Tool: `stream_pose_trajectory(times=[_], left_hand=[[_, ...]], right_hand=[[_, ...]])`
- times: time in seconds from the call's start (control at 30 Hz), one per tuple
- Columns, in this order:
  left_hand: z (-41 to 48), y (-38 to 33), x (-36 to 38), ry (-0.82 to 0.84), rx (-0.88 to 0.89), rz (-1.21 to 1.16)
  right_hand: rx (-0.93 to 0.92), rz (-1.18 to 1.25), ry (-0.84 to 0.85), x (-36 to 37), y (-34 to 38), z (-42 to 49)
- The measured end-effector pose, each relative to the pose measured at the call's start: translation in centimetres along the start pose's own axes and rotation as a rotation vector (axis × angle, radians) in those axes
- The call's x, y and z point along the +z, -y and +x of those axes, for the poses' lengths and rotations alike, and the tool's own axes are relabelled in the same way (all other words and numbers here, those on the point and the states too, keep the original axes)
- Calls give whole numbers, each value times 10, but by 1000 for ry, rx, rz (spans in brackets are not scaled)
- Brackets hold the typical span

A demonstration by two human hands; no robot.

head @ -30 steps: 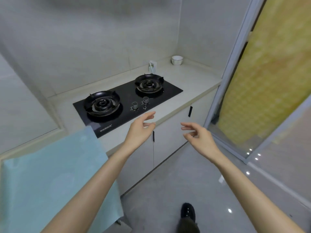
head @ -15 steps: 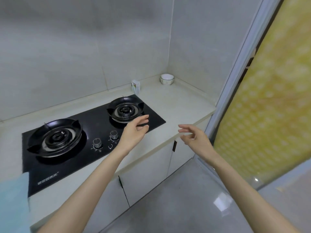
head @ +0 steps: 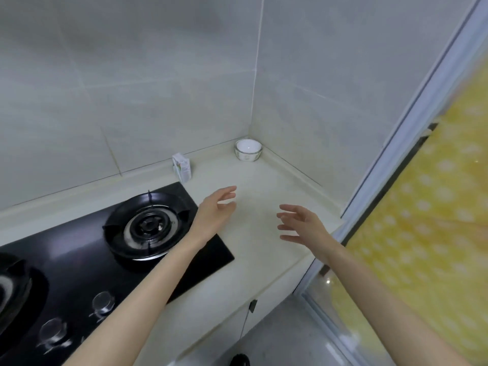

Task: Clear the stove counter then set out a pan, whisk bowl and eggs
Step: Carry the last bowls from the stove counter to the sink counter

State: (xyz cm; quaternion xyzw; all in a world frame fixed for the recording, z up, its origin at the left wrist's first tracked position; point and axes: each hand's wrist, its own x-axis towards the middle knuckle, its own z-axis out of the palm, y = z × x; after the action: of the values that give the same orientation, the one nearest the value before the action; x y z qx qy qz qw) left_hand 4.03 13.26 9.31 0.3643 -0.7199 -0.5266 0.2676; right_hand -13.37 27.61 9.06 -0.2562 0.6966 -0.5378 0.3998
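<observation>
Single head-worn wide-angle camera, above and behind left grip and right grip. Faces forward and down toward tabletop corner. Close range: both forearms rise from bottom edge, grips mid-frame. Stove left of left grip, cut by frame edge. Glass bowl beyond both grips at wall corner. Yellow-patterned door right of right grip. Floor beneath forearms.

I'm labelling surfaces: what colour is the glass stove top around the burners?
The stove top is glossy black, seen best in the head view.
</observation>
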Motion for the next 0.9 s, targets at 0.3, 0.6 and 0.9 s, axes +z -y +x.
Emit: stream_pose_trajectory(times=[0.3,0.6,0.9], left_hand=[[145,1,26,4,-164,15],[224,20,40,-114,-381,-169],[251,40,56,-326,-548,-353]], right_hand=[[280,463,50,-42,24,179],[482,624,114,-31,31,358],[549,437,147,6,26,498]])
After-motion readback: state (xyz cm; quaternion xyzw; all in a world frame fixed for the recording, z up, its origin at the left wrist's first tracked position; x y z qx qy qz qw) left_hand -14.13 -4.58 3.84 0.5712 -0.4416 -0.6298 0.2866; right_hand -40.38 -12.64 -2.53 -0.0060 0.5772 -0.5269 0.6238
